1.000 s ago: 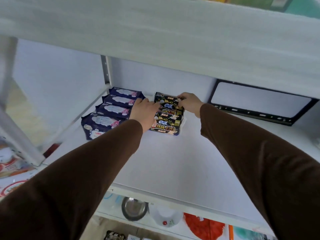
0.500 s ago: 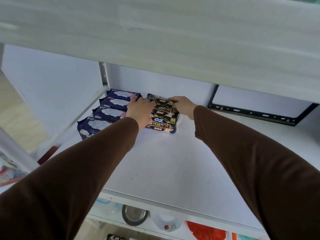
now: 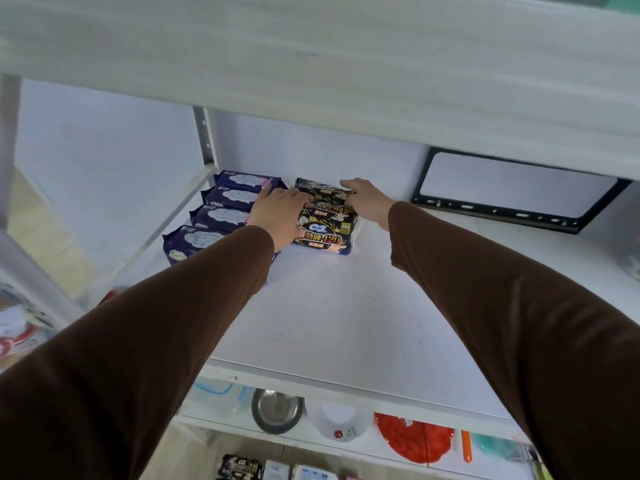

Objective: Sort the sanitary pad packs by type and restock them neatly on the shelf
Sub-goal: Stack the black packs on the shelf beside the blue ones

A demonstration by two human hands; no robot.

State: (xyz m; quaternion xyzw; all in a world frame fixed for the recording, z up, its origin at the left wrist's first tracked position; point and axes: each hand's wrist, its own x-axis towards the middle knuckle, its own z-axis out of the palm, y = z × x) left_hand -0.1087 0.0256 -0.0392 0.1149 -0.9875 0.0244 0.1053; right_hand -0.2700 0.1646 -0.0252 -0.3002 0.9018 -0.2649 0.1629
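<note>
Several dark purple pad packs (image 3: 221,216) lie in a row at the back left of the white shelf (image 3: 332,306). Right beside them lies a row of black packs (image 3: 327,233) with gold "420" print. My left hand (image 3: 277,216) rests on the left side of the black row, fingers lying over the packs and partly hiding them. My right hand (image 3: 367,199) touches the right end of the rearmost black pack (image 3: 318,187), its fingers bent along the pack's edge. Both arms wear brown sleeves.
The upper shelf board (image 3: 346,64) hangs low overhead. A black-framed panel (image 3: 512,188) leans at the back right. On the lower shelf sit a metal bowl (image 3: 277,412), a white bowl (image 3: 337,422) and a red mat (image 3: 414,438). More packs (image 3: 239,467) lie below.
Both hands have stayed on the black row and pressed it closer to the purple packs. The camera view has shifted slightly.
</note>
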